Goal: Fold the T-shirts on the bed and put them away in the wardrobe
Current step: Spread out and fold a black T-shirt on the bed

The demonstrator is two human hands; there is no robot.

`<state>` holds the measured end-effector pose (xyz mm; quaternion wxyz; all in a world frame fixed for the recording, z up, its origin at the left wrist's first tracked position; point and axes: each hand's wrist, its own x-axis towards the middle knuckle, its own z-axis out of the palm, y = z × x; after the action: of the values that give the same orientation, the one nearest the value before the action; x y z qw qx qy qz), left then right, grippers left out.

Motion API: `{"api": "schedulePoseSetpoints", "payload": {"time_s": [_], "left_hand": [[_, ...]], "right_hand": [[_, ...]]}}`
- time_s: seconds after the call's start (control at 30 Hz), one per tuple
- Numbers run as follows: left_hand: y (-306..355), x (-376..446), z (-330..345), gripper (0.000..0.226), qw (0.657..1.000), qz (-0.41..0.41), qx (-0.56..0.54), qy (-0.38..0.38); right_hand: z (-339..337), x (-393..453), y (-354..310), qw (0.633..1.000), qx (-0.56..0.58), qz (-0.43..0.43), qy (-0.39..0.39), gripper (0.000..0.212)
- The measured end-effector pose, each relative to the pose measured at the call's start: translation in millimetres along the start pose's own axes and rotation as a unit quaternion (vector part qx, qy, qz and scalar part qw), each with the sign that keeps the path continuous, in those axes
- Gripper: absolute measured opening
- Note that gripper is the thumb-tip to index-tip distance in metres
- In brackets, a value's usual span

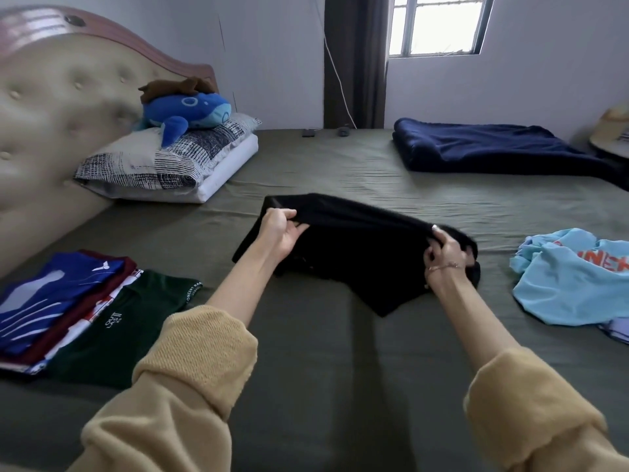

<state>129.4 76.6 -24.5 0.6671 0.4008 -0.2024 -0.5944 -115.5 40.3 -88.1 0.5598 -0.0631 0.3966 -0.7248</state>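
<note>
A black T-shirt (354, 253) lies partly folded in the middle of the olive-green bed (323, 352). My left hand (280, 231) pinches its raised fold at the left end, and my right hand (444, 250) grips the same fold at the right end, so the cloth is lifted off the sheet between them. At the left sits a stack of folded T-shirts (58, 301) with a blue one on top, and a folded dark green T-shirt (126, 328) lies beside it. A crumpled light blue T-shirt (571, 277) lies at the right edge.
Two pillows (177, 161) with a blue plush whale (190, 112) lie against the padded headboard (51, 124). A folded navy blanket (493, 148) rests at the far right of the bed. A window (439, 23) and dark curtain (355, 59) are behind.
</note>
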Motion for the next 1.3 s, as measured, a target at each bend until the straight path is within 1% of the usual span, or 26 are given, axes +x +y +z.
{"api": "schedulePoseSetpoints", "payload": {"time_s": [0.07, 0.13, 0.23, 0.3, 0.37, 0.43, 0.47, 0.5, 0.53, 0.6, 0.67, 0.7, 0.77, 0.8, 0.83, 0.87, 0.9, 0.93, 1.0, 1.07, 1.13, 1.17, 1.2, 1.23, 1.27, 1.3], "left_hand": [[13.3, 1.9, 7.4, 0.043, 0.999, 0.041, -0.013, -0.006], [22.3, 4.9, 7.9, 0.048, 0.997, 0.081, -0.001, -0.009], [17.0, 3.1, -5.6, 0.043, 0.994, 0.078, 0.066, 0.031], [1.7, 3.2, -23.7, 0.027, 0.992, 0.037, 0.086, 0.088], [-15.9, -2.2, -42.7, 0.022, 0.987, -0.025, 0.097, 0.122], [-33.8, -12.7, -56.4, 0.016, 0.980, -0.097, 0.111, 0.136], [-42.3, -17.0, -61.4, 0.017, 0.975, -0.125, 0.119, 0.140], [-50.3, -19.6, -66.4, 0.024, 0.970, -0.145, 0.127, 0.149], [-57.0, -21.5, -70.2, 0.032, 0.965, -0.154, 0.134, 0.165], [-65.8, -25.9, -77.2, 0.035, 0.954, -0.166, 0.162, 0.190], [-71.1, -28.5, -81.9, 0.039, 0.943, -0.178, 0.193, 0.205], [-73.0, -28.9, -84.7, 0.044, 0.938, -0.177, 0.208, 0.215], [-72.9, -31.1, -90.6, 0.051, 0.930, -0.178, 0.221, 0.234], [-72.0, -31.7, -95.4, 0.049, 0.931, -0.178, 0.211, 0.241], [-70.3, -30.1, -101.8, 0.041, 0.931, -0.181, 0.193, 0.250], [-68.3, -28.6, -107.2, 0.029, 0.932, -0.189, 0.170, 0.256], [-64.4, -28.3, -108.8, 0.020, 0.935, -0.196, 0.138, 0.261], [-61.0, -27.6, -110.5, 0.015, 0.939, -0.197, 0.104, 0.263], [-58.9, -30.6, -106.2, 0.006, 0.943, -0.193, 0.082, 0.259], [-61.9, -31.9, -98.3, 0.022, 0.941, -0.202, 0.073, 0.262], [-66.8, -32.6, -89.8, 0.030, 0.935, -0.200, 0.077, 0.284], [-70.9, -32.5, -85.8, 0.025, 0.935, -0.200, 0.086, 0.279], [-74.0, -32.6, -82.2, 0.016, 0.938, -0.201, 0.095, 0.268], [-75.6, -33.3, -77.8, 0.010, 0.941, -0.200, 0.096, 0.257], [-76.4, -32.3, -74.4, 0.009, 0.943, -0.200, 0.096, 0.250], [-76.2, -31.2, -71.2, 0.011, 0.946, -0.192, 0.093, 0.244]], "right_hand": [[16.9, -12.8, -18.7, 0.997, 0.011, -0.076, -0.030, 0.063], [22.8, -18.6, -28.6, 0.991, -0.014, -0.113, -0.067, 0.067], [19.7, -24.6, -31.7, 0.988, -0.069, -0.133, -0.041, 0.062], [6.3, -23.8, -21.6, 0.989, -0.085, -0.118, 0.014, 0.053], [-17.4, -21.0, -5.0, 0.990, -0.121, -0.054, 0.054, 0.047], [-43.3, -13.2, 16.7, 0.975, -0.215, 0.056, 0.020, 0.039], [-53.7, -8.6, 27.3, 0.965, -0.231, 0.125, 0.012, 0.033], [-59.8, -8.7, 33.6, 0.954, -0.249, 0.167, 0.018, 0.019], [-63.5, -10.6, 38.7, 0.941, -0.283, 0.184, 0.020, 0.011], [-66.0, -11.5, 47.4, 0.926, -0.333, 0.179, 0.013, 0.019], [-67.4, -13.8, 48.3, 0.931, -0.339, 0.136, -0.005, 0.031], [-68.6, -16.3, 47.3, 0.937, -0.327, 0.126, -0.004, 0.032], [-66.3, -20.8, 37.8, 0.953, -0.271, 0.132, -0.019, 0.006], [-67.5, -18.7, 32.3, 0.960, -0.251, 0.127, -0.009, 0.006], [-67.5, -16.5, 26.0, 0.962, -0.248, 0.114, 0.005, 0.008], [-67.1, -15.4, 18.3, 0.966, -0.239, 0.091, 0.031, 0.004], [-68.3, -11.3, 10.1, 0.971, -0.222, 0.062, 0.064, 0.010], [-70.6, -6.6, 4.2, 0.975, -0.198, 0.033, 0.099, 0.024], [-74.9, -4.2, -10.6, 0.970, -0.158, -0.015, 0.181, 0.044], [-81.8, -3.0, -20.7, 0.958, -0.150, -0.038, 0.240, 0.048], [-90.9, -1.1, -19.2, 0.956, -0.173, -0.015, 0.235, 0.059], [-97.0, 3.6, -17.0, 0.956, -0.201, 0.017, 0.213, 0.066], [-99.5, 5.8, -13.7, 0.955, -0.222, 0.042, 0.191, 0.062], [-98.2, -0.2, -11.5, 0.952, -0.251, 0.058, 0.164, 0.046], [-94.6, -11.8, -12.5, 0.941, -0.296, 0.084, 0.139, 0.026], [-88.5, -22.9, -11.6, 0.928, -0.331, 0.097, 0.144, 0.012]]}}
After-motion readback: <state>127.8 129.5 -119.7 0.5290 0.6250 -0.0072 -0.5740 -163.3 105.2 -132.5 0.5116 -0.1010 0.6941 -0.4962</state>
